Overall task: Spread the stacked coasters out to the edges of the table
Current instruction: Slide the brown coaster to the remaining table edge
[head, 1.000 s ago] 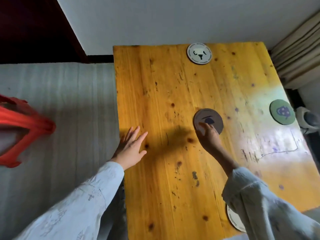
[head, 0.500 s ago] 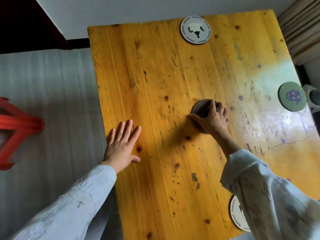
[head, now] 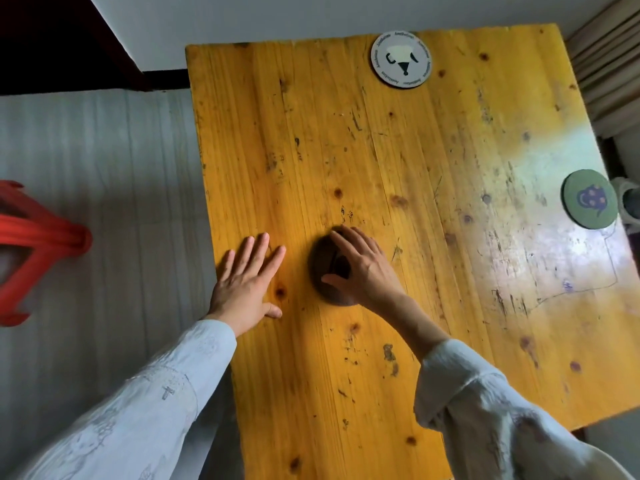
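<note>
Brown round coaster [head: 325, 271] flat under right hand [head: 363, 268], fingers [head: 341, 245] splayed; left hand [head: 247, 275] flat, released.

The right hand [head: 360, 268] lies flat on a dark brown coaster [head: 327, 271] in the middle of the wooden table [head: 398, 161]; the left hand [head: 247, 282] rests flat just beside it, near the table's left edge; a white coaster [head: 401, 59] sits at the top edge; a green coaster [head: 589, 199] at the right edge; a red stool [head: 31, 251] stands at the frame's left.

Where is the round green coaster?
In the head view, the round green coaster lies at the right edge of the yellow wooden table, far right of both hands.
</note>
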Available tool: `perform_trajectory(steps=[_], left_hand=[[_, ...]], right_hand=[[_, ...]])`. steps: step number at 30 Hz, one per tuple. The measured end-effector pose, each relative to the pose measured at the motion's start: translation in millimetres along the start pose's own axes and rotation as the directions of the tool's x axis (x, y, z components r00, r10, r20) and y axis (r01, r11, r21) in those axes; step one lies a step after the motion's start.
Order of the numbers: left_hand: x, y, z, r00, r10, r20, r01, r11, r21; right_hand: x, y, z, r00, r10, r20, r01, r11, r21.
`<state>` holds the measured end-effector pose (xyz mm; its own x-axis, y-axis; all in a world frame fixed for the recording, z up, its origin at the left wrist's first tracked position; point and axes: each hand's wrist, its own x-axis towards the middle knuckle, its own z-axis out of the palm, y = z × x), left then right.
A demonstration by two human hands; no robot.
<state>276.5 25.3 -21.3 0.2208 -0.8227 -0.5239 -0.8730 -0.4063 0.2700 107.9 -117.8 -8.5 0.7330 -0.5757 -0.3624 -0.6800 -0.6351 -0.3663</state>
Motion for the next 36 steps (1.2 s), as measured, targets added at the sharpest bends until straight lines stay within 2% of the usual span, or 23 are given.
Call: perform_trajectory(steps=[1, 3, 5, 7, 10, 12, 15, 19, 21, 27, 36], left_hand=[[-1, 0, 0, 1.000, -0.002, -0.001, 0.002, 1.000, -0.006], [-1, 1, -1, 1.000, -0.006, -0.002, 0.006, 1.000, -0.015], [-1, 3, -3, 1.000, -0.017, 0.000, 0.017, 0.999, -0.029], [-2, 8, -3, 0.999, -0.036, 0.000, 0.036, 0.999, -0.035], [-2, 19, 2, 0.998, -0.063, -0.022, 0.062, 0.997, -0.043], [-6, 27, 10, 0.998, -0.051, -0.039, 0.049, 0.997, -0.065], [-14, 36, 19, 0.998, -0.012, -0.057, 0.004, 0.991, -0.131], [-25, 39, 24, 0.995, 0.020, -0.099, -0.043, 0.969, -0.242], [-32, 35, 24, 0.995, 0.020, -0.100, -0.051, 0.948, -0.313], [-57, 16, 23, 0.981, -0.114, -0.157, 0.032, 0.891, -0.452], [-65, -5, 18, 0.967, -0.199, -0.157, 0.085, 0.840, -0.536]], right_hand=[[-2, -3, 1, 1.000, -0.017, -0.010, 0.018, 0.999, 0.045], [-10, -6, 0, 0.995, 0.046, -0.085, -0.034, 0.990, 0.135], [-21, -5, 0, 0.965, 0.181, -0.189, -0.142, 0.969, 0.202], [-34, -4, 1, 0.917, 0.327, -0.227, -0.264, 0.927, 0.266], [-41, -1, 2, 0.843, 0.527, -0.108, -0.449, 0.799, 0.400], [-38, -2, 2, 0.814, 0.581, -0.033, -0.505, 0.734, 0.454], [-28, -6, 1, 0.821, 0.570, 0.044, -0.520, 0.711, 0.474], [-15, -18, -4, 0.814, 0.559, 0.161, -0.529, 0.596, 0.603], [-10, -28, -6, 0.814, 0.550, 0.189, -0.533, 0.577, 0.619], [-2, -59, -6, 0.842, 0.488, 0.232, -0.509, 0.572, 0.644], [11, -91, -7, 0.874, 0.430, 0.228, -0.450, 0.538, 0.713]])
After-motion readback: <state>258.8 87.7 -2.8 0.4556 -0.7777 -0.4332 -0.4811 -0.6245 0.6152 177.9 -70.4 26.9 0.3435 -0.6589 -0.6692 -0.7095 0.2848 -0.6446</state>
